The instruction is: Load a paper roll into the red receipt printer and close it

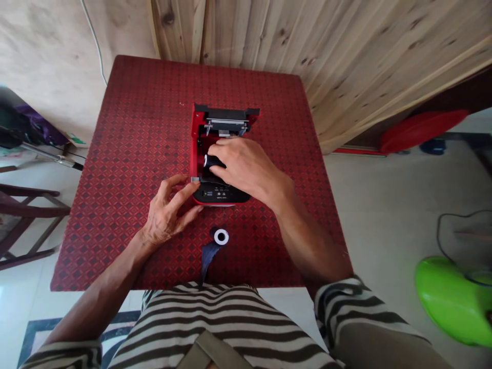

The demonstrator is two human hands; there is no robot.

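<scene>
A red and black label printer (221,195) sits on the table with its lid (226,114) raised. Inside it lies a black ribbon roll (215,163) with a white core end. My right hand (246,166) reaches into the compartment from the right, its thumb and fingers closed around this roll and hiding part of it. My left hand (169,207) grips the printer's front left corner, fingers on the side and top, thumb low at the front. A second ribbon roll (221,237) with a white core lies in front of the printer, its dark ribbon (208,255) trailing toward me.
The printer stands on a square table (146,113) with a red patterned cover, against a wooden plank wall (261,31). A wooden chair (26,220) is at the left. On the floor at the right sits a bright green object (453,302) beside a dark cable.
</scene>
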